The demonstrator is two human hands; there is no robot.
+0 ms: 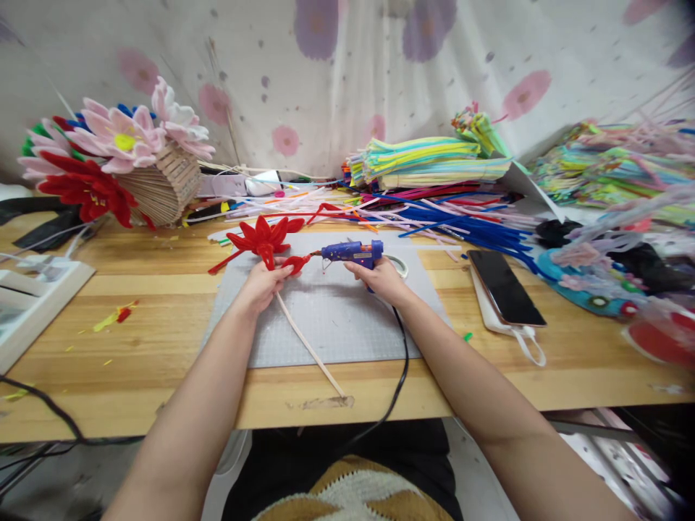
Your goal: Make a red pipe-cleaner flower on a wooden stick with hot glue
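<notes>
My left hand (263,284) is closed around a red pipe-cleaner flower (264,237) whose pale stem (307,341) slants down toward the table's front edge. A loose-looking red petal (296,265) sticks out to the right from those fingers. In my right hand (381,278) is a blue glue gun (352,252), held level and pointing left. Its nozzle is at the tip of the red petal; whether they touch I cannot tell. A clear glue stick protrudes from its back, and a black cord (402,354) hangs from its handle. Beneath both hands lies a grey cutting mat (331,318).
A basket (163,184) of pink and red flowers stands back left, with a white power strip (38,304) in front. Pipe cleaners lie in bundles (428,159) and loose blue strands (478,228) along the back. At right are a phone (504,286) and a tape roll (400,266).
</notes>
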